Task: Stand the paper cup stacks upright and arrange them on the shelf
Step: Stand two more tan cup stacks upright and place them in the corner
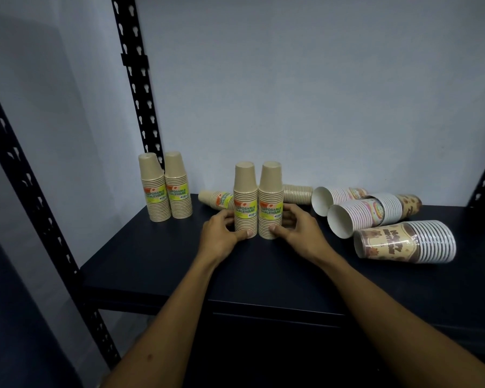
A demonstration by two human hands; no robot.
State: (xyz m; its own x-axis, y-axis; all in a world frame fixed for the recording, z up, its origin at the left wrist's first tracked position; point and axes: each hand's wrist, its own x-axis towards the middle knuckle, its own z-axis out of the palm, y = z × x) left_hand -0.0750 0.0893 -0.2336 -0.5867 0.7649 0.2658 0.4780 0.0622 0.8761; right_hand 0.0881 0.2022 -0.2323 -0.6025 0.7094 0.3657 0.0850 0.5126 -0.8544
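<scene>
Two upright brown paper cup stacks stand side by side mid-shelf. My left hand grips the left stack near its base, and my right hand grips the right stack the same way. Two more brown stacks stand upright at the back left. A brown stack lies on its side behind my left hand, and another lies behind my right hand. Three white printed cup stacks lie on their sides at the right: one at the back, one in the middle, one nearest.
The dark shelf board has bare room at its front and left. Black perforated uprights stand at the back left and front left, with another at the right edge. A pale wall closes the back.
</scene>
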